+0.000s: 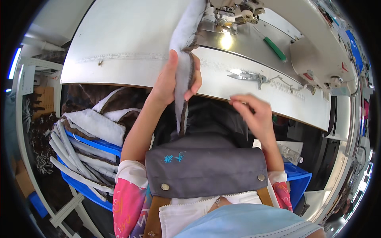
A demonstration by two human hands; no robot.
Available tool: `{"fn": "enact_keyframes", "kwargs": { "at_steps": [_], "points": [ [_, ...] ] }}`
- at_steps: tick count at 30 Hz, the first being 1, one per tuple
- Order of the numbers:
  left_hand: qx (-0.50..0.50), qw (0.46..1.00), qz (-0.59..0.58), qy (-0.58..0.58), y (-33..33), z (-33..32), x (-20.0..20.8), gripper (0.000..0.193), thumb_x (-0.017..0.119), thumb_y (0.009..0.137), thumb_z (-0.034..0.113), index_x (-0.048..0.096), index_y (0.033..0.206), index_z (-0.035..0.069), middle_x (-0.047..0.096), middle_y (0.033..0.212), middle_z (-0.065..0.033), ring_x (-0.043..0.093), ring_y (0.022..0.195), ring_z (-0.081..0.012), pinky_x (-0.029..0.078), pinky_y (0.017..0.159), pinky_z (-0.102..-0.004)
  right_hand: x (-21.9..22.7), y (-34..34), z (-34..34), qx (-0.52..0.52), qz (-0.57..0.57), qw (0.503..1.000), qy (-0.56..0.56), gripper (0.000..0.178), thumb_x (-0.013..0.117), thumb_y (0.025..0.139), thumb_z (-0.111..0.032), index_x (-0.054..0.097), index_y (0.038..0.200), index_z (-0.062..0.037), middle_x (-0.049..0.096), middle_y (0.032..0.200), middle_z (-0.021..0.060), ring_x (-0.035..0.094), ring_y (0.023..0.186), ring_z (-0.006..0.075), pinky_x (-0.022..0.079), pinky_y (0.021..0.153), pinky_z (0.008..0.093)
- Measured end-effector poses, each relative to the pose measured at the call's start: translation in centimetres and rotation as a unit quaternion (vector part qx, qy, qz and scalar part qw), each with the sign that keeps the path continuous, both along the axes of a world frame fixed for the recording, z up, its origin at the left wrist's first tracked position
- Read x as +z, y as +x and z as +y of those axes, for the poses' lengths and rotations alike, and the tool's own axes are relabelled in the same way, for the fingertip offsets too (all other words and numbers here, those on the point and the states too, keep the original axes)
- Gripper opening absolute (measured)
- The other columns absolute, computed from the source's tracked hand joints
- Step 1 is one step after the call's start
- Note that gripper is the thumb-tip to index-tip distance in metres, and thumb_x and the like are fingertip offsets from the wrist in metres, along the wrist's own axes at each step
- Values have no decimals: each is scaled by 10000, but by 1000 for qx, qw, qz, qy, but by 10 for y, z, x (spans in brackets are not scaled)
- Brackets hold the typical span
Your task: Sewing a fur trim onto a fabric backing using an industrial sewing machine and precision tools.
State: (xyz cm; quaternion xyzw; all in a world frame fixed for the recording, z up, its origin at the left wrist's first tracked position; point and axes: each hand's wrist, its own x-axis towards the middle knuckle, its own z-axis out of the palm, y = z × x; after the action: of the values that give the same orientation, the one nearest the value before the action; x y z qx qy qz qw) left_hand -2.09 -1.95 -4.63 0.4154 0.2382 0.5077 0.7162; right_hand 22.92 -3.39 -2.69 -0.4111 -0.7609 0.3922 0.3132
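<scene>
A long, folded strip of fabric (183, 71), pale grey outside with dark brown plush along one edge, runs from the sewing machine's needle area (226, 27) down over the table edge. My left hand (174, 79) is closed round this strip, thumb on one side and fingers on the other. Its loose lower end hangs above my lap. Just off the table's front edge, my right hand (254, 115) has its fingers curled with thumb and fingertips close together; it is somewhat blurred, and I cannot make out anything in it. Metal thread snips (248, 75) lie on the table beyond it.
A green-handled screwdriver (274, 49) rests on the machine bed. The sewing machine's white body (313, 59) stands at the right. At left, a blue bin (89, 188) holds several similar strips, with brown plush pieces (81, 97) behind. A clear plastic bottle (291, 154) lies at lower right.
</scene>
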Motion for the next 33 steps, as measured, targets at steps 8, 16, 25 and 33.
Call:
{"fn": "enact_keyframes", "kwargs": {
  "at_steps": [8, 16, 25, 33],
  "points": [
    [55, 996, 72, 13, 11, -23, 1, 633, 323, 945, 547, 549, 929, -45, 549, 661, -71, 516, 588, -135, 416, 559, -253, 25, -86, 79, 96, 180, 952, -227, 199, 627, 854, -203, 667, 858, -8, 635, 755, 12, 408, 549, 56, 336, 510, 200],
    [58, 994, -43, -80, -10, -27, -6, 547, 281, 976, 449, 548, 852, -12, 457, 505, -42, 372, 393, -101, 326, 431, -234, 23, -102, 82, 186, 178, 941, -218, 186, 665, 830, -203, 652, 849, -18, 621, 708, 4, 497, 581, 52, 385, 520, 194],
    [137, 967, 210, -55, -10, -30, -3, 533, 291, 978, 437, 529, 810, -9, 478, 528, -35, 413, 418, -98, 317, 409, -238, 25, -103, 82, 200, 98, 935, -277, 119, 589, 791, -106, 602, 736, -1, 570, 594, 34, 519, 515, 81, 400, 485, 212],
    [266, 917, 297, 2, 0, -26, 5, 262, 607, 874, 261, 603, 874, -1, 577, 815, -59, 544, 725, -149, 427, 634, -275, 16, -103, 87, 97, -54, 994, 13, 294, 581, 750, -177, 553, 591, 68, 545, 527, 182, 548, 475, 311, 432, 479, 378]
  ]
}}
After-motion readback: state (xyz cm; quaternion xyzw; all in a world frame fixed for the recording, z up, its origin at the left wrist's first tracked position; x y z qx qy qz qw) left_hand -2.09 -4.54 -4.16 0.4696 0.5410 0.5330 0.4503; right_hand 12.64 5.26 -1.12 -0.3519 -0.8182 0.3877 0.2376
